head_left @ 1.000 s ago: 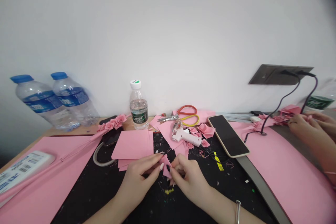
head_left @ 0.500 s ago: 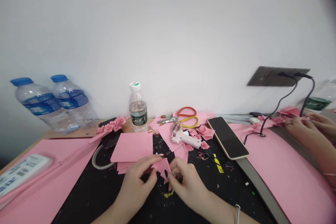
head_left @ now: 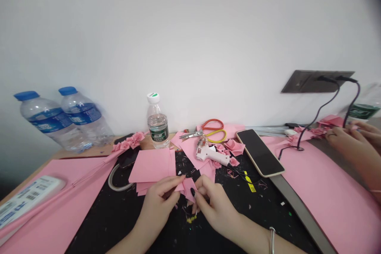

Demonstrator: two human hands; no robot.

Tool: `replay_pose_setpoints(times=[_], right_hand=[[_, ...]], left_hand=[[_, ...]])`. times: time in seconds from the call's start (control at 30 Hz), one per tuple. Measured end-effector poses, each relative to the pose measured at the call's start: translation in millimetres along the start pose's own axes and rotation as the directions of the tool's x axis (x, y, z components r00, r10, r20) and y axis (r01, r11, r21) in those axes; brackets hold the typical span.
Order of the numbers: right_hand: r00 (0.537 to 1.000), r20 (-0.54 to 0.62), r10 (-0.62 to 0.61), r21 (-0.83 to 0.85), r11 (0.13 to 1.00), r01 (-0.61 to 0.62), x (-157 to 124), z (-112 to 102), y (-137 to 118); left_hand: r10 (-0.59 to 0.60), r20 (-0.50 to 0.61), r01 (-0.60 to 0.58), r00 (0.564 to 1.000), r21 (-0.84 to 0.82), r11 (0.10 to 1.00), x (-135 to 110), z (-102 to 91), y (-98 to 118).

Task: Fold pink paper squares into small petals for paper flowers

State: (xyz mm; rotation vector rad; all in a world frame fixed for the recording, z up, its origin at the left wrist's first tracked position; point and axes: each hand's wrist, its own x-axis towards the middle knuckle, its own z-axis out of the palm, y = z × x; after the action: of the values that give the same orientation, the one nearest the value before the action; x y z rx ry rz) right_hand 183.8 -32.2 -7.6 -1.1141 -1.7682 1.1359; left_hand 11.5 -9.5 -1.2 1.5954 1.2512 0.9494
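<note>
And pinching, both of them: left hand (head_left: 157, 203) and right hand (head_left: 213, 211) closed on a folded pink paper piece (head_left: 188, 189), above the black cutting mat (head_left: 95, 226), just beside stacked pink paper sheets (head_left: 151, 166)!

- I'm getting a bright, even feed – soft light washes the white wall (head_left: 190, 27), with no source in view.
- Shadows stay faint; the phone screen (head_left: 260, 152) shows only a dull sheen.
- The wide lens bends the counter (head_left: 89, 152) near the frame's edge, and the top right corner falls dark.
- The left hand (head_left: 156, 202) and right hand (head_left: 216, 210) look fairly sharp – only slightly soft.
</note>
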Motion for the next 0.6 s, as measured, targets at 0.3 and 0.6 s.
replay_pose_setpoints(times=[0.3, 0.6], right_hand=[[0.996, -0.065, 0.061, 0.066, 0.996, -0.057, 5.7, -4.9, 5.4], [0.993, -0.034, 0.113, 0.146, 0.983, -0.107, 7.2, -5.1, 2.8]], left_hand=[[-0.208, 0.222, 0.288, 0.953, -0.436, 0.853, 1.2, -1.1, 2.8], [-0.317, 0.340, 0.424, 0.886, -0.313, 0.850, 7.2, -0.9, 7.5]])
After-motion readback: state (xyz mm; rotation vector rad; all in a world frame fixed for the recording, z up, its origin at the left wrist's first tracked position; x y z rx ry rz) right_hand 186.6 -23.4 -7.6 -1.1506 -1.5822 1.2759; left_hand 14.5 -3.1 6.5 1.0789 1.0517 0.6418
